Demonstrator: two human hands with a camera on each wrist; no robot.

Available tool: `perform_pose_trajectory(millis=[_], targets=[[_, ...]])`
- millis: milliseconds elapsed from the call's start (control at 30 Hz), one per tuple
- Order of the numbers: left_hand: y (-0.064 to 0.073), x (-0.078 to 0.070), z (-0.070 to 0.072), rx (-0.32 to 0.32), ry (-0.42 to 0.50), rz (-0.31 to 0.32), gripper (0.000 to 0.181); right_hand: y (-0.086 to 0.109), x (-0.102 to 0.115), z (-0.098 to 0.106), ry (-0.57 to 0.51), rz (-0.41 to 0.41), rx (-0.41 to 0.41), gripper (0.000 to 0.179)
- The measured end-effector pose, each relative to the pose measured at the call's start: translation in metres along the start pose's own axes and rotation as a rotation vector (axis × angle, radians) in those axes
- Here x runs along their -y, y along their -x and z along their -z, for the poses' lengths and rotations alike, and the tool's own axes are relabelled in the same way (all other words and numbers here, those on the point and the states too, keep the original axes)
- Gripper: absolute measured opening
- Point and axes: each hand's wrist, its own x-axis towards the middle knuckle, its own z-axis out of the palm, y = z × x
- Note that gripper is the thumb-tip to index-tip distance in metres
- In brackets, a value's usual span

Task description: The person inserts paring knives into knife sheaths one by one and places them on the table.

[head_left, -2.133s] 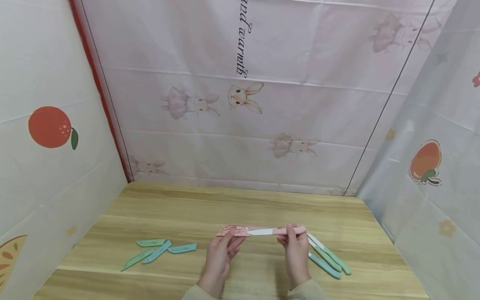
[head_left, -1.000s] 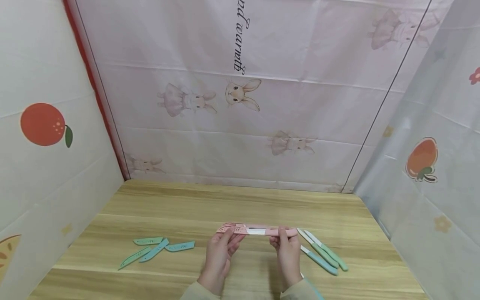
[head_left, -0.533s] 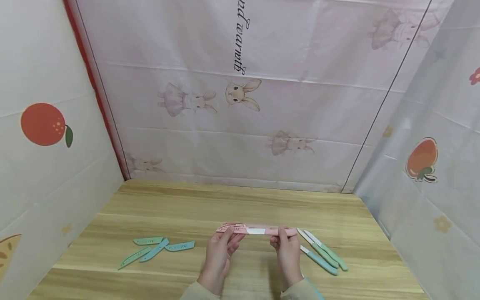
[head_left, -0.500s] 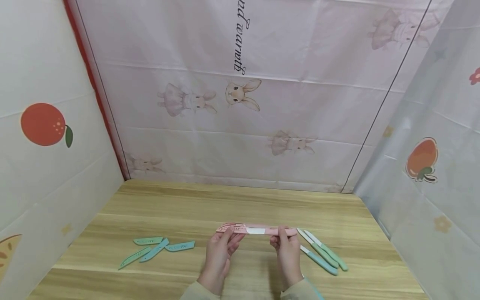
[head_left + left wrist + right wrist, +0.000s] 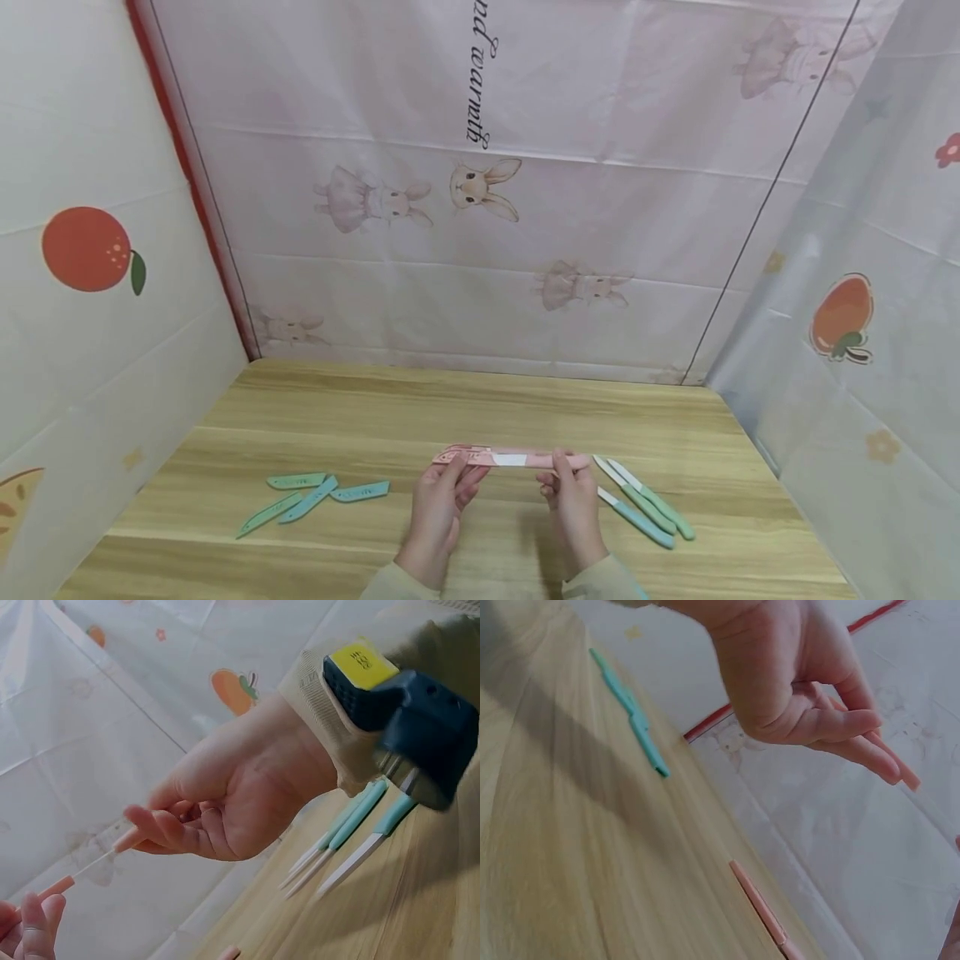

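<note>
My left hand pinches a pink knife sheath between thumb and fingers, above the table. Level with it, my right hand grips the pink handle of a paring knife. Part of its white blade is inside the sheath; a short stretch shows between sheath and handle. In the left wrist view, blade and sheath lie nearly in line. Just behind, a second pink sheathed knife lies on the table, partly covered by my left hand in the head view.
Several green and teal sheaths lie loosely grouped on the table at left. Two green-handled knives and a blue-handled knife lie right of my right hand. Printed curtains enclose the back and sides.
My right hand has moved left, sliding the blade into the sheath; less white blade shows and the tip is hidden. My left hand has stayed nearly in place.
</note>
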Motion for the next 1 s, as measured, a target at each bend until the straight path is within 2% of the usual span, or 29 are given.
perform_pose_trajectory(millis=[133,233,500,667,800,967,1000], targets=[[0.0,0.0,-0.001,-0.002,0.003,-0.001,0.031,-0.005,0.001,0.002,-0.083,-0.017,-0.001,0.013],[0.001,0.0,0.0,0.007,0.014,0.001,0.033,-0.008,0.002,0.004,-0.115,0.01,-0.019,0.013],[0.001,0.0,0.002,0.03,0.006,0.012,0.036,-0.01,0.004,0.007,-0.096,0.068,-0.039,0.015],[0.0,0.0,0.005,0.004,0.029,0.006,0.035,-0.013,0.009,0.01,-0.152,0.074,-0.046,0.013],[-0.002,-0.002,0.007,-0.022,0.038,0.013,0.034,-0.013,0.014,0.011,-0.192,0.099,0.039,0.011],[-0.003,-0.002,0.008,0.004,0.04,0.019,0.034,-0.01,0.018,0.008,-0.152,0.127,0.157,0.005],[-0.003,-0.002,0.009,0.009,0.044,0.017,0.034,-0.009,0.019,0.007,-0.142,0.131,0.17,0.009]])
